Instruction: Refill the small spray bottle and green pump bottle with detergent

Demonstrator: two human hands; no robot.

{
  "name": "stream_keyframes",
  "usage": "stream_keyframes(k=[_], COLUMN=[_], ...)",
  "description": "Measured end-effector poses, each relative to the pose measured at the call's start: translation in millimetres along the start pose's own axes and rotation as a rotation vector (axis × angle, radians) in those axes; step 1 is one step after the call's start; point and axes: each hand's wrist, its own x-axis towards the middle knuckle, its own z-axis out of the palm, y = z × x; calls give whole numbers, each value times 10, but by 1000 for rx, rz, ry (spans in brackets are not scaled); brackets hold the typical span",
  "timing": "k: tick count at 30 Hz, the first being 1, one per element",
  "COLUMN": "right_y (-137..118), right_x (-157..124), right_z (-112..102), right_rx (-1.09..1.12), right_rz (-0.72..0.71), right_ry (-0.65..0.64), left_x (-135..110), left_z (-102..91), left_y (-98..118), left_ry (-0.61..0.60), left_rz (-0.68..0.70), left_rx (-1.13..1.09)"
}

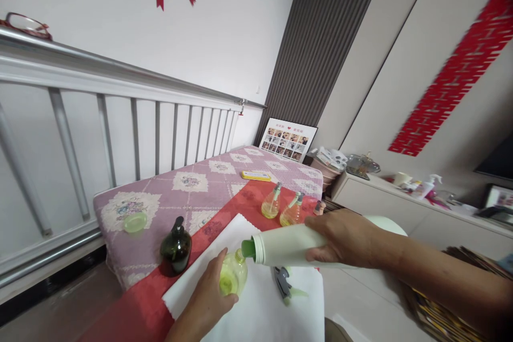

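Note:
My left hand [211,289] is wrapped round a small clear yellow-green bottle [235,273], tilted, with some liquid showing inside. In my right hand [345,238] lies a large pale green bottle [286,245], tipped nearly level. Its green spout [248,248] meets the mouth of the small bottle; whether liquid is flowing I cannot tell. A grey spray head [282,283] rests on the white sheet [264,320] below the large bottle. Left of my hands stands a dark green pump bottle [176,248]. Two spray bottles with yellowish liquid, one here [271,204], stand beyond.
A pale green lid [135,222] lies on the flowered cloth [154,197] at the left. Farther back are a yellow case [256,176] and a leaning photo board [288,139]. A white railing [156,133] borders the far side; a white cabinet [385,208] stands right.

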Motion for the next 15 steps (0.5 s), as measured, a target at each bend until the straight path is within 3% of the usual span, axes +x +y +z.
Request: stream_keyframes(k=[15], right_y=[-13], right_x=[7], right_z=[4], right_rx=[-15], right_rz=[-5], right_ry=[-15], left_x=[23], left_z=[3], left_y=[-28], left_ry=[-9], left_rz=[33], left_rx=[-21])
